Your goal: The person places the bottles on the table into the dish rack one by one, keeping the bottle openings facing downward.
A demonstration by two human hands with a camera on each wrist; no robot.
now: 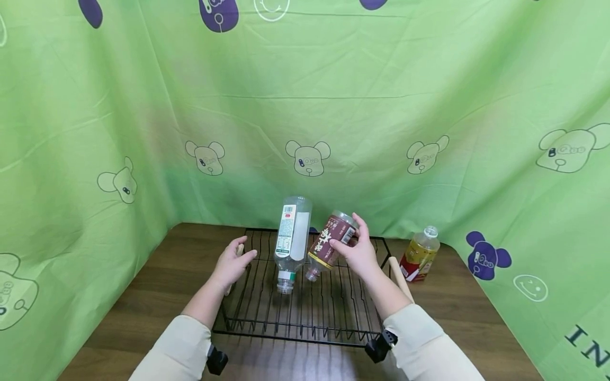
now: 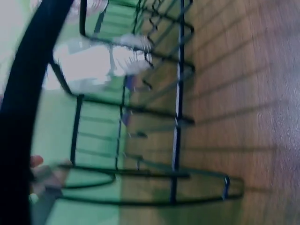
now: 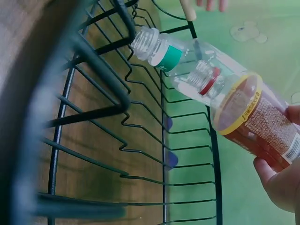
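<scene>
Tilted neck-down over the black wire rack (image 1: 297, 323), a clear bottle with a brown label (image 1: 332, 241) is held in my right hand (image 1: 360, 254). The right wrist view shows the thumb and fingers around its label (image 3: 262, 124). Beside it, a clear bottle with a white label (image 1: 287, 230) leans neck-down at the rack; in the right wrist view its neck (image 3: 147, 44) is close to the wires. My left hand (image 1: 231, 265) is by the rack's left wooden handle (image 1: 228, 290), thumb apart from the fingers, holding nothing. Whether it touches the handle I cannot tell.
To the right of the rack, an uncapped bottle with a yellow and red label (image 1: 420, 254) stands upright on the wooden table (image 1: 157, 286). A second wooden handle (image 1: 400, 279) sticks up on the rack's right side. Green printed cloth (image 1: 362, 121) hangs behind and on both sides.
</scene>
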